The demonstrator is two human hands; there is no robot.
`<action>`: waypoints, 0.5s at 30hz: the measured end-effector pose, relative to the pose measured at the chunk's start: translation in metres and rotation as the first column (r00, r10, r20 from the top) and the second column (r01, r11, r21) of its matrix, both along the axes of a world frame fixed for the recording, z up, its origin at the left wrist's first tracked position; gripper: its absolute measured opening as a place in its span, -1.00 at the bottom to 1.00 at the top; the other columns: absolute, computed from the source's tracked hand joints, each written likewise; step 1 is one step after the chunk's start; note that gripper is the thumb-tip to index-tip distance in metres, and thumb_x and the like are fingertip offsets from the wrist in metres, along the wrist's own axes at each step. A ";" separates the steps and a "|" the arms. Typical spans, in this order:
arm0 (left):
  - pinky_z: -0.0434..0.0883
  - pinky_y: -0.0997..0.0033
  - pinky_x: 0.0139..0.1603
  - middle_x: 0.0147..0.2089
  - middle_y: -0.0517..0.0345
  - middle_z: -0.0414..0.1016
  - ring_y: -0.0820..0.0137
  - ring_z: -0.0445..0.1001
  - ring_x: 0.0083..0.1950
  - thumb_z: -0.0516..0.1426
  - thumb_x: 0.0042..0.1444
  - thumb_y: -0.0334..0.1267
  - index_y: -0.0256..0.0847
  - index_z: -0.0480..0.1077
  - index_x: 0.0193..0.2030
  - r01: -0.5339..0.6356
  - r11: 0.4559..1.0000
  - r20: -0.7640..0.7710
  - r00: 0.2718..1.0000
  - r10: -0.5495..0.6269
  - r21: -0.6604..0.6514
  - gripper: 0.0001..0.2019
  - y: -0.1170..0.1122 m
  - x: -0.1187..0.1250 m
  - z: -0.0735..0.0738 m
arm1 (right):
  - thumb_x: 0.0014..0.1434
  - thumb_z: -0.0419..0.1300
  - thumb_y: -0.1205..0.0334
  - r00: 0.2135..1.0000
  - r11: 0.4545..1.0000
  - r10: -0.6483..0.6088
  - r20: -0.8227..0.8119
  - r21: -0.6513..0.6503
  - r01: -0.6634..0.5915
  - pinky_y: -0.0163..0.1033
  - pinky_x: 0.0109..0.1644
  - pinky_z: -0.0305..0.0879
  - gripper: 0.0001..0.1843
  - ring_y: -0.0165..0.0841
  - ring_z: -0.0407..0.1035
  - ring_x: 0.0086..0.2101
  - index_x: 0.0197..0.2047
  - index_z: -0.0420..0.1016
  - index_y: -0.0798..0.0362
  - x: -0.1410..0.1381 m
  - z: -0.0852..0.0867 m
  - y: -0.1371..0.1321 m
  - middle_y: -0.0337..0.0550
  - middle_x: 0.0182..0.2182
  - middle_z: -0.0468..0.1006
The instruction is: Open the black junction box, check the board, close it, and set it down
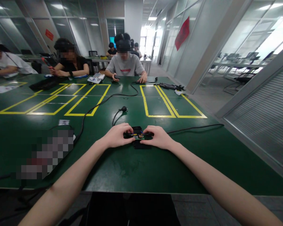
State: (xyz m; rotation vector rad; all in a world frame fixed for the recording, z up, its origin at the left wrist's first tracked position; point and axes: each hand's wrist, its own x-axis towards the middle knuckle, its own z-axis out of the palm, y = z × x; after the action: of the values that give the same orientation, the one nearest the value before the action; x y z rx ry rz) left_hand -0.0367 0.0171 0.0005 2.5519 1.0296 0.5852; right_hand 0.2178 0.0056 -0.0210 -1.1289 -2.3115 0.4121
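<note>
At the frame's centre, the left hand (119, 135) and right hand (159, 137) are pinching opposite ends of a board (140, 137), black parts (142, 146) showing beneath. Uneven pulling would likely be straining its wires (134, 134). A plug (124, 109) is lying just above; 1 cable (195, 128) is running behind the right hand, possibly obstructing it. Lower left, a pixelated object (49, 153) is taking up table (122, 175) space.

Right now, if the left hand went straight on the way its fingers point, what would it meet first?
The board, right at the left hand's fingertips; past it, the right hand faces it. Exact depth is unclear from this view.
</note>
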 end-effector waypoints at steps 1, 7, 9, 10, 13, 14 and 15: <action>0.39 0.37 -0.20 -0.17 0.11 0.52 0.31 0.50 -0.18 0.25 0.17 -0.12 -0.19 0.50 -0.19 -0.006 1.000 0.004 1.000 0.006 -0.006 -0.81 0.000 -0.001 0.000 | 0.09 0.44 0.04 1.000 1.000 0.009 -0.008 -0.013 -0.009 -0.26 -0.27 0.29 -0.72 -0.33 0.45 -0.36 -0.25 0.59 0.05 0.002 0.001 0.000 -0.15 -0.34 0.59; 0.42 0.33 -0.11 -0.07 0.09 0.45 0.31 0.50 -0.13 0.23 0.16 -0.26 -0.16 0.52 -0.10 -0.068 0.997 -0.001 0.998 0.068 0.044 -0.82 0.006 -0.005 -0.007 | 0.27 0.21 0.20 0.996 0.998 -0.001 -0.085 -0.066 -0.004 -0.24 -0.27 0.36 -0.77 -0.32 0.46 -0.36 -0.08 0.63 0.08 0.013 0.000 0.005 -0.08 -0.29 0.63; 0.40 0.36 -0.16 -0.11 0.10 0.45 0.32 0.49 -0.17 0.24 0.17 -0.23 -0.16 0.53 -0.10 -0.071 0.997 -0.011 0.997 0.072 0.042 -0.82 0.007 -0.004 -0.009 | 0.26 0.23 0.21 0.994 0.998 0.004 -0.105 -0.060 -0.010 -0.23 -0.25 0.38 -0.72 -0.32 0.46 -0.34 0.01 0.61 0.08 0.012 -0.003 0.007 -0.08 -0.27 0.63; 0.39 0.37 -0.18 -0.12 0.11 0.45 0.33 0.49 -0.19 0.25 0.17 -0.20 -0.16 0.53 -0.10 -0.069 0.997 -0.014 0.997 0.070 0.041 -0.82 0.007 -0.004 -0.009 | 0.27 0.23 0.22 0.995 0.998 0.011 -0.101 -0.056 -0.017 -0.23 -0.24 0.38 -0.69 -0.32 0.46 -0.34 0.04 0.61 0.07 0.011 -0.004 0.007 -0.09 -0.26 0.62; 0.36 0.39 -0.22 -0.15 0.12 0.46 0.35 0.48 -0.23 0.23 0.22 -0.15 -0.18 0.55 -0.11 -0.069 0.997 -0.019 0.997 0.070 0.041 -0.81 0.005 -0.002 -0.008 | 0.31 0.21 0.22 0.998 0.998 0.038 -0.053 -0.038 -0.040 -0.22 -0.21 0.37 -0.72 -0.33 0.46 -0.35 0.03 0.64 0.03 0.008 -0.005 0.007 -0.10 -0.27 0.60; 0.36 0.39 -0.22 -0.16 0.12 0.46 0.35 0.48 -0.23 0.22 0.23 -0.15 -0.18 0.56 -0.13 -0.072 0.997 -0.019 0.997 0.073 0.041 -0.82 0.005 -0.001 -0.008 | 0.32 0.20 0.22 0.999 0.999 0.039 -0.036 -0.035 -0.040 -0.22 -0.20 0.37 -0.73 -0.33 0.46 -0.34 0.01 0.65 0.03 0.007 -0.005 0.007 -0.10 -0.26 0.60; 0.36 0.39 -0.22 -0.17 0.12 0.46 0.35 0.48 -0.23 0.21 0.25 -0.14 -0.18 0.56 -0.14 -0.076 0.996 -0.022 0.997 0.077 0.041 -0.82 0.004 -0.001 -0.007 | 0.32 0.21 0.22 0.999 0.999 0.033 -0.022 -0.035 -0.033 -0.22 -0.19 0.38 -0.75 -0.32 0.46 -0.34 -0.02 0.66 0.03 0.006 -0.006 0.007 -0.10 -0.26 0.59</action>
State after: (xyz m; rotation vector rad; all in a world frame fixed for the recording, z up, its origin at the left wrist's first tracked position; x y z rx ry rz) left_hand -0.0374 0.0211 -0.0068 2.5695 1.1390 0.6027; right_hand 0.2242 0.0121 -0.0266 -1.0991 -2.3154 0.4770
